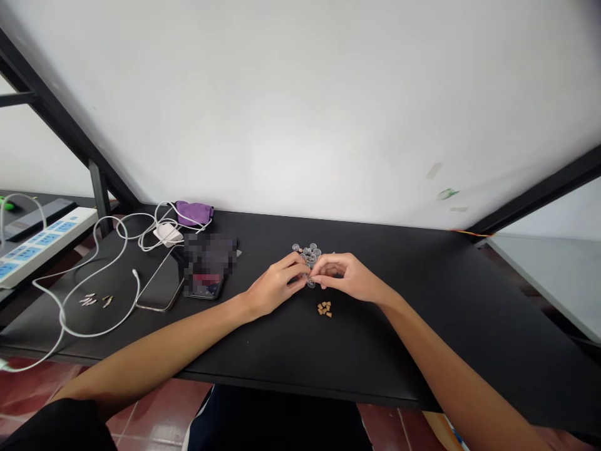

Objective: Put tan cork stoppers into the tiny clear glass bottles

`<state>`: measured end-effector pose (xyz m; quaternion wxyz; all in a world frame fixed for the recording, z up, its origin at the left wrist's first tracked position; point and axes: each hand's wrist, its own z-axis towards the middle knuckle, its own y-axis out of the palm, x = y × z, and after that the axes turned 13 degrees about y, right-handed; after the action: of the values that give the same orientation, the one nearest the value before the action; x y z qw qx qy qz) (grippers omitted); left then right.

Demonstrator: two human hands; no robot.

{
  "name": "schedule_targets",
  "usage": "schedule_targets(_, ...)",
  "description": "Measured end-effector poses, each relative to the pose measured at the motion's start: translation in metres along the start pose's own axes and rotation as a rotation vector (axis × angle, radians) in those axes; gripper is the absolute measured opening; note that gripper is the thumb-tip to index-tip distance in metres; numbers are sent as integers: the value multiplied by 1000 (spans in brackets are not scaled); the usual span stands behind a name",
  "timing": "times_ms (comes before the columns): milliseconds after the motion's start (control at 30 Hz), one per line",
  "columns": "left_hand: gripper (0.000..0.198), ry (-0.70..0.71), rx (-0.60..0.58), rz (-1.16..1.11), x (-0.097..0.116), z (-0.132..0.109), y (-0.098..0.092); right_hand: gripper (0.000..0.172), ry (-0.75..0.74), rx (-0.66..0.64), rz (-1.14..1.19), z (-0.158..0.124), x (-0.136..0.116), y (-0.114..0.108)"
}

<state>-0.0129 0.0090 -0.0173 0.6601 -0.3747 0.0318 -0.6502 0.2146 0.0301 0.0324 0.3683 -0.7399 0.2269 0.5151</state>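
Both hands meet over the middle of the black table, their fingertips nearly touching. My left hand (pixel 277 285) is closed in a pinch at a small clear round piece (pixel 310 283), which looks like a tiny glass bottle. From the other side, my right hand (pixel 347 275) has thumb and fingers pressed together beside the same piece; what it grips is too small to make out. Just beyond the fingertips lies a cluster of similar clear round pieces (pixel 313 251). Nearer the front edge, several small tan corks (pixel 324 309) sit in a loose pile.
To the left lie two phones (pixel 162 282) (pixel 206 285), a white charger (pixel 168 234) with a looping white cable (pixel 96 269), and a purple cloth (pixel 195 213). Tiny metallic pieces (pixel 87 300) are near the cable. A power strip (pixel 47 241) stands at far left; a white wall (pixel 300 113) rises behind.
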Motion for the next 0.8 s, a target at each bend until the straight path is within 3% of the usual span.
schedule_targets(800,10,9,8,14,4,1,-2,16,-23,-75,77,0,6,-2)
